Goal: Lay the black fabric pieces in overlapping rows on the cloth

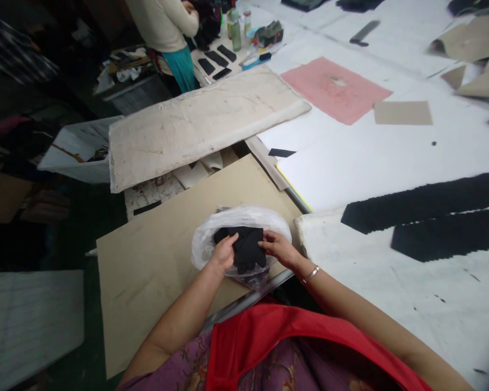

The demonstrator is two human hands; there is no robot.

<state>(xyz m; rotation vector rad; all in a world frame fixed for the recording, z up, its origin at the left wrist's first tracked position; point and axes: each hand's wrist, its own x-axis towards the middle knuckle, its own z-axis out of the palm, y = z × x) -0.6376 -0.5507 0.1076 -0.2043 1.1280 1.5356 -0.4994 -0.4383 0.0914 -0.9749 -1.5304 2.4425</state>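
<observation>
A bundle of black fabric pieces [249, 248] lies at the mouth of a translucent white plastic bag [204, 233], low in the middle of the view. My left hand [225, 252] grips the bundle's left side, thumb on top. On the right edge of the same black fabric, my right hand [276, 247] closes with thumb and fingertips; a silver bracelet is on that wrist. The bag rests on a tan board [146, 271], its rim spread around the fabric. Some darker material shows through the bag's lower part.
A padded cream board [204, 119] lies beyond the bag. On the white table [326, 174] at right are large black fabric strips [432, 201], a pink sheet [336, 89] and a tan rectangle [403, 113]. White bins [71, 168] stand left. Another person [158, 27] stands at the back.
</observation>
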